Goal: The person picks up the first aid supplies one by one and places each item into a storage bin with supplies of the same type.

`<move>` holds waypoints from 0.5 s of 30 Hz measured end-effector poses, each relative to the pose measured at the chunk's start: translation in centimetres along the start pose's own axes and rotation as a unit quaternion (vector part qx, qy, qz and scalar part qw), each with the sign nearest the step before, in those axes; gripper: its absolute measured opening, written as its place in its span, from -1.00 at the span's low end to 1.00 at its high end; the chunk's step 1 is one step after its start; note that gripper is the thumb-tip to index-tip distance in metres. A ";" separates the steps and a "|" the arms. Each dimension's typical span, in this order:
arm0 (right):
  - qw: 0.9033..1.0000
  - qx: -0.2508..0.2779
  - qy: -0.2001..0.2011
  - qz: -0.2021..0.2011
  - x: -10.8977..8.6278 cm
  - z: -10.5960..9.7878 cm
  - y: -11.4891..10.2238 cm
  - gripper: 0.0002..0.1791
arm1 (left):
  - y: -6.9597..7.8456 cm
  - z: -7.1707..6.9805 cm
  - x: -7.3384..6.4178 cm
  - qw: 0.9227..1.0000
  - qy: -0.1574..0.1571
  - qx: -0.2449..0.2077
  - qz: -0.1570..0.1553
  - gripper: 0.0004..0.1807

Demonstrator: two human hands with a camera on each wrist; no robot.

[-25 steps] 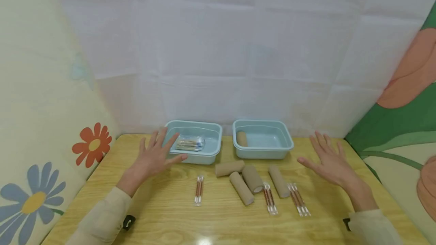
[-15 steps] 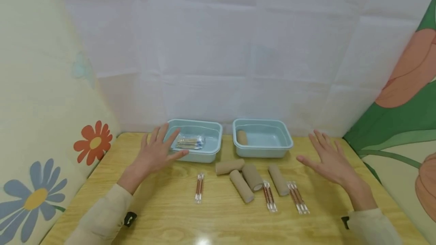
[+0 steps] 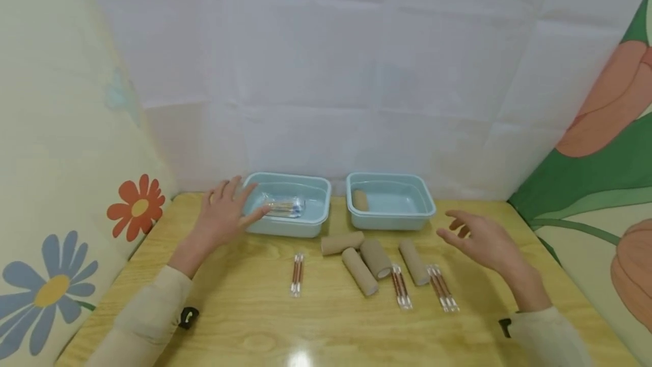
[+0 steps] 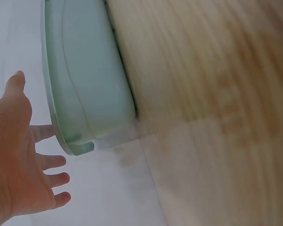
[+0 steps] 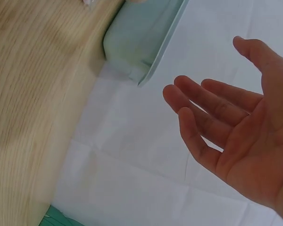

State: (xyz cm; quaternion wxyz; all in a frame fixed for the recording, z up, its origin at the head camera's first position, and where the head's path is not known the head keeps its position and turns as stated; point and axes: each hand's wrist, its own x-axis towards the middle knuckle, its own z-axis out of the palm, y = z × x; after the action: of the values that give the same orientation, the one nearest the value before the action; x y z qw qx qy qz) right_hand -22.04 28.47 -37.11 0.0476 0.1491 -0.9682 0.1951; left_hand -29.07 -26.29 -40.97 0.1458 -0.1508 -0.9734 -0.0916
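My left hand (image 3: pixel 222 214), fingers spread and holding nothing, hovers by the left end of a light blue plastic basin (image 3: pixel 285 228). In that basin lies a clear packet of cotton swabs (image 3: pixel 286 208), partly behind my thumb. My right hand (image 3: pixel 484 239) hangs over the table's right side with its fingers loosely bent around nothing. A second blue basin (image 3: pixel 389 221), to its left, contains one cardboard tube (image 3: pixel 360 200). Several more cardboard tubes (image 3: pixel 359 271) lie in front of the basins. Among them and beside them are three small packs of brown-stemmed swabs (image 3: pixel 297 275).
The wooden table (image 3: pixel 244 321) runs back to a white cloth (image 3: pixel 305 61) hanging behind the basins. Painted flower panels (image 3: pixel 51 299) stand at both sides. Two swab packs lie at the right, near a cardboard tube (image 3: pixel 414 262).
My right hand's fingers have gone from spread to loosely bent. My left hand has shifted slightly left. The basins, tubes and packs lie as before; the head view has tilted a little.
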 end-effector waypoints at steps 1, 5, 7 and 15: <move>1.000 -0.002 0.001 -0.005 0.2 0.1 -0.2 -0.17 | -0.2 -0.1 0.1 1.000 0.001 -0.003 -0.002 -0.04; 1.000 -0.005 -0.001 -0.020 0.5 0.3 -0.8 -0.23 | -0.9 -0.4 0.3 1.000 0.003 -0.024 -0.008 -0.04; 1.000 -0.005 -0.004 -0.025 0.5 0.2 -1.0 -0.30 | -1.2 -0.5 0.3 0.999 0.000 -0.050 -0.014 -0.05; 0.998 0.020 -0.039 -0.036 -0.5 0.0 -1.4 -0.46 | -1.9 -0.3 0.1 0.982 0.003 -0.184 -0.045 -0.28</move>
State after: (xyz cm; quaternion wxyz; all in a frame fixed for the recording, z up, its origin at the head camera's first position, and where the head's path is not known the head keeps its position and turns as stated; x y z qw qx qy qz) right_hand -21.14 27.35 -36.70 0.0138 0.1925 -0.9592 0.2064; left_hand -29.75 -28.13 -40.92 0.1140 -0.1308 -0.9453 -0.2761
